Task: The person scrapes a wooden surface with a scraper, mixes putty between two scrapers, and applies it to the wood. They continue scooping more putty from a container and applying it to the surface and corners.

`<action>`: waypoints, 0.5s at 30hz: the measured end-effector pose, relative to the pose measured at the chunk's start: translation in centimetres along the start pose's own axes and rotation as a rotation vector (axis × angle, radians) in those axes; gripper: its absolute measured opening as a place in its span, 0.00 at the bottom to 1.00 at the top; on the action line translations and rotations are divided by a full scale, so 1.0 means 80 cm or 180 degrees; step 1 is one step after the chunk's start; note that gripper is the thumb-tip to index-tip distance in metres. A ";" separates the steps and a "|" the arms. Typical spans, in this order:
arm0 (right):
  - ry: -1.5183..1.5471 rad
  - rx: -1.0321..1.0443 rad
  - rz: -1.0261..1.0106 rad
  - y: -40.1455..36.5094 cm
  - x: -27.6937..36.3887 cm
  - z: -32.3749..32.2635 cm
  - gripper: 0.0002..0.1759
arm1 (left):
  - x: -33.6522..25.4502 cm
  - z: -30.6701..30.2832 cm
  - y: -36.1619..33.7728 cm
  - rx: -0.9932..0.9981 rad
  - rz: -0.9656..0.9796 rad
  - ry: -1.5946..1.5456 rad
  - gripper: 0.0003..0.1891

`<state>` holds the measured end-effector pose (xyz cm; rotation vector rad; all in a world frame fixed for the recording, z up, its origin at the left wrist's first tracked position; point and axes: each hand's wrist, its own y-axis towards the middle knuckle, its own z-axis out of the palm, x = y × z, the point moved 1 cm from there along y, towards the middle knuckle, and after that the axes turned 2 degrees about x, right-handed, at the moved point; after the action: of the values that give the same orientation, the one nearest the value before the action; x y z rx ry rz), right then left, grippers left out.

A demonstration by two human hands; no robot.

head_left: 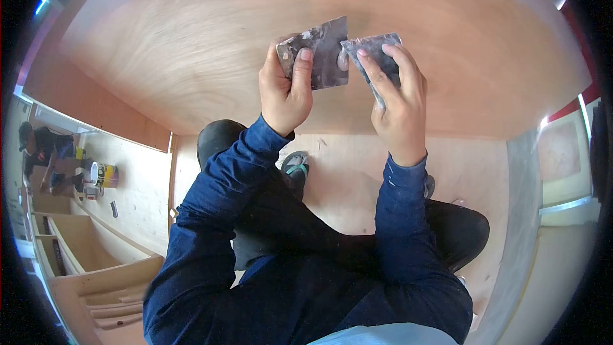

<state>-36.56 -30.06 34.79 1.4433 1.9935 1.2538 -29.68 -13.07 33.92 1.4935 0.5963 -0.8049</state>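
My left hand [285, 97] is closed on a flat grey putty scraper [329, 54], thumb pressed across its face. Whitish residue coats the scraper's upper left edge. Another, smaller grey scraper [377, 48] is gripped in my right hand [401, 108], with two fingers laid over its smeared face. The two scrapers nearly meet edge to edge, and a pale lump of putty [343, 61] shows at the gap between them. Both hands are raised in front of a large wooden panel [211, 51].
My bent legs and a sandalled foot [295, 169] are over the pale wooden floor [345, 198]. At left, another person [51, 153] is beside a bucket [104, 175]. Wooden shelving [83, 243] stands at lower left, a grey wall strip [520, 217] at right.
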 end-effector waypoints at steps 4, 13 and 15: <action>0.0130 0.0125 0.0000 -0.007 -0.011 0.017 0.35 | 0.007 0.009 0.001 -0.0100 0.0304 0.0325 0.08; 0.3511 0.1911 0.0929 -0.110 -0.085 0.136 0.26 | 0.024 0.002 0.025 -0.1074 0.0903 0.0670 0.12; 0.5085 0.1890 0.2689 -0.202 -0.116 0.197 0.25 | 0.016 0.024 0.015 -0.1236 0.0950 0.0723 0.14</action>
<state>-30.49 -32.71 11.31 1.8357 2.8909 3.0725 -28.19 -15.17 33.71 1.2793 0.6373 -0.2694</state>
